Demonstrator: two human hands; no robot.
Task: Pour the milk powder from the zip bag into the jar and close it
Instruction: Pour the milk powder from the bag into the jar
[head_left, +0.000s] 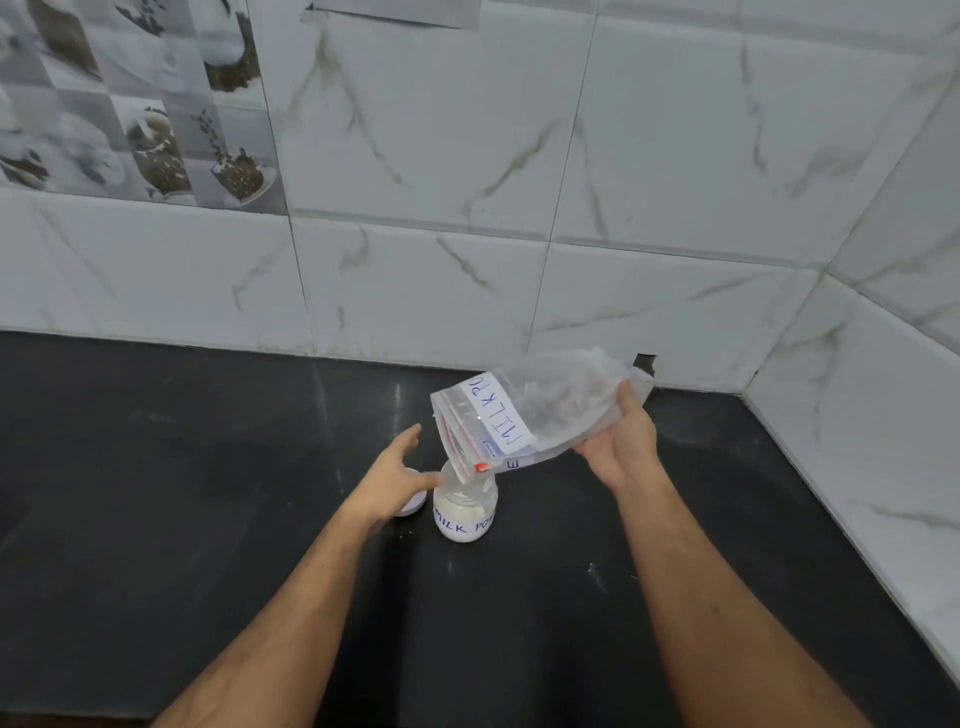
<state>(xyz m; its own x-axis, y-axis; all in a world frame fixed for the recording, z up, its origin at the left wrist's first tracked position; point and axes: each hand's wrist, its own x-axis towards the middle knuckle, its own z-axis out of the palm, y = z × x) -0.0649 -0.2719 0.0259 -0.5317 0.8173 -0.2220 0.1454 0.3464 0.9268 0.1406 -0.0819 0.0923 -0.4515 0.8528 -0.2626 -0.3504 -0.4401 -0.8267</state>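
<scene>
Two bare hands work over a black counter (208, 519). Right hand (618, 441) grips a tilted zip bag (540, 410) (mouth down) above the open jar (466, 512); left hand (387, 480), fingers relaxed, touches the jar's rim beside a white lid (413, 506).

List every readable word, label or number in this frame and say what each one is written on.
"MILK P": white label on the zip bag; the rest is cut off.
"E": a lone letter at the bag's lower edge, beside the label.
"MILK PO": handwritten on the jar; the rest curves out of view.
No other text is legible.
</scene>
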